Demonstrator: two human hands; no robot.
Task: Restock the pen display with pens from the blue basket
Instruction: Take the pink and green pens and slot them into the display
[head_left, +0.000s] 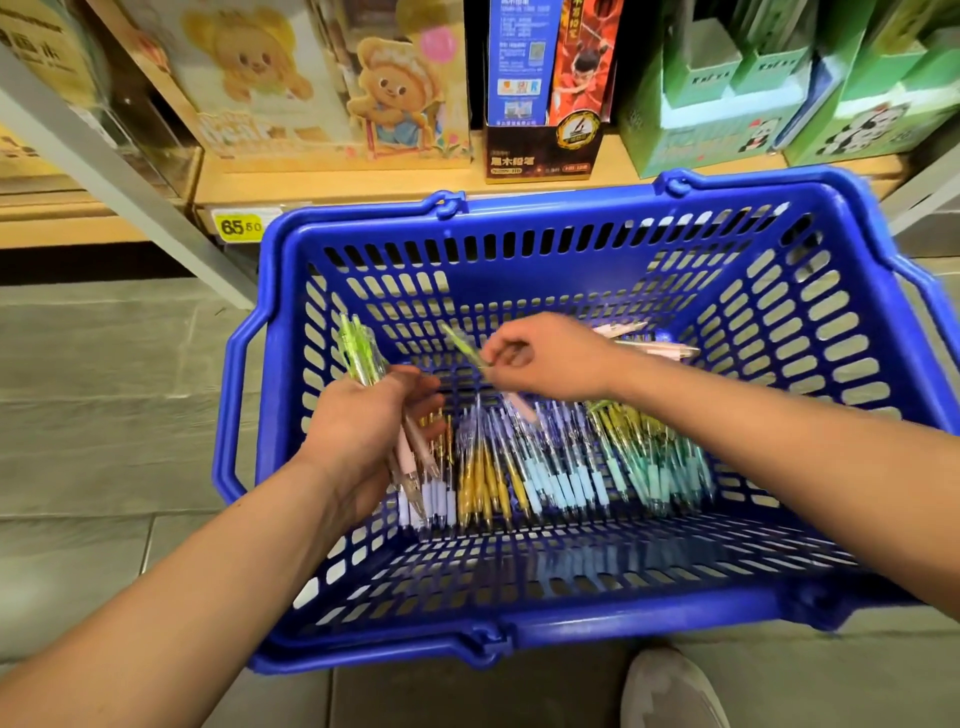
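Pen bundle (359, 358) sits in left hand (358, 434); right hand (545, 358) pinches a green pen (462, 343).

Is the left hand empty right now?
No, the left hand grips a bundle of pens over the blue basket.

Blue basket (545, 210) is open above; slotted walls close every side. Loose pens (561, 467) cover its floor from 3 to 7 o'clock, bare mesh lies toward 12. Left hand (363, 421) with its pen bundle (358, 353) blocks 9 o'clock, right hand (550, 358) with one green pen (462, 343) the centre.
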